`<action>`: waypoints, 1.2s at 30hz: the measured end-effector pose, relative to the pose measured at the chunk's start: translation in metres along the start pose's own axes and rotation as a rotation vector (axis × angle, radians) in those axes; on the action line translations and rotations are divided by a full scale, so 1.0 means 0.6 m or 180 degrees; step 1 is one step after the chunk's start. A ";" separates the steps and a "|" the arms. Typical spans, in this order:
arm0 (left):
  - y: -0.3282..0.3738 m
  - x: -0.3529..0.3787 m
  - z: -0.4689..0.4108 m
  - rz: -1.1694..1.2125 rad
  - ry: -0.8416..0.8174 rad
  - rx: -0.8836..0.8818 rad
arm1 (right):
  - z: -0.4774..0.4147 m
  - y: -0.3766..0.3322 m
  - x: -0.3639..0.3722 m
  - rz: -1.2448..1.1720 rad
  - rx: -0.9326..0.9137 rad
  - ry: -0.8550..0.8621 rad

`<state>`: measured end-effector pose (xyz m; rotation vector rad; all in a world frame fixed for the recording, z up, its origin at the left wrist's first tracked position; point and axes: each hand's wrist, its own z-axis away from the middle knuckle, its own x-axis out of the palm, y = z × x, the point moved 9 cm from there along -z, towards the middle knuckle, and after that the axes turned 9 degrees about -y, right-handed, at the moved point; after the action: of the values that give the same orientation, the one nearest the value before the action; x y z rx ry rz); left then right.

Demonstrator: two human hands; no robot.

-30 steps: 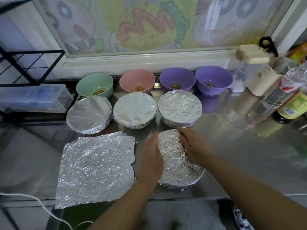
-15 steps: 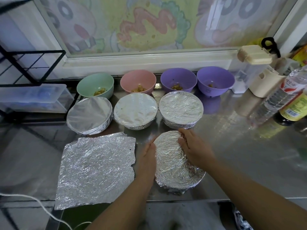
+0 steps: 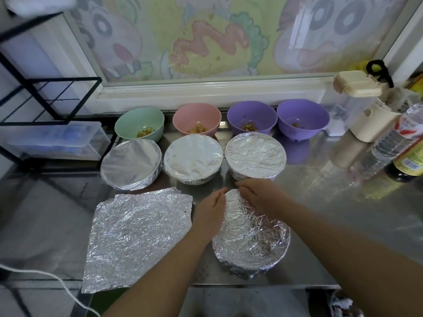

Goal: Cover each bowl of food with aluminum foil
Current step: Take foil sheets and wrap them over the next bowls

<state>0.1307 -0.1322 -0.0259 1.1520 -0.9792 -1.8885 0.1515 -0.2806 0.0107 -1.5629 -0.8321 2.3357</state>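
A foil-covered bowl point(image 3: 251, 239) stands near the counter's front edge. My left hand point(image 3: 209, 213) presses flat against its left side, and my right hand point(image 3: 258, 197) lies with straight fingers over its far rim. Three more foil-covered bowls, left point(image 3: 131, 164), middle point(image 3: 193, 160) and right point(image 3: 255, 155), sit in a row just behind. At the back stand uncovered bowls with food: a green bowl point(image 3: 140, 123), a pink bowl point(image 3: 196, 117) and two purple bowls, one point(image 3: 251, 117) beside the other point(image 3: 302, 118). A loose stack of foil sheets point(image 3: 137, 239) lies flat to the left.
A clear plastic box point(image 3: 52, 140) sits under a black wire rack point(image 3: 45, 94) at left. Cream containers point(image 3: 366, 110), a water bottle point(image 3: 396, 138) and a dark sauce bottle point(image 3: 409, 159) crowd the right back. A white cable point(image 3: 45, 277) crosses the lower left. The steel counter point(image 3: 332, 202) ends just before me.
The bowl, tipped on edge a second ago, has come down flatter. Both hands have slid toward its far rim, the fingers now straighter.
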 end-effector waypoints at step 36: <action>-0.033 0.020 -0.005 0.0363 -0.0113 -0.0117 | -0.034 0.017 0.041 -0.0164 0.0136 -0.0778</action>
<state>0.1254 -0.1342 -0.0484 1.0228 -1.0042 -1.8341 0.1610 -0.2707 -0.0201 -1.2404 -0.8553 2.5224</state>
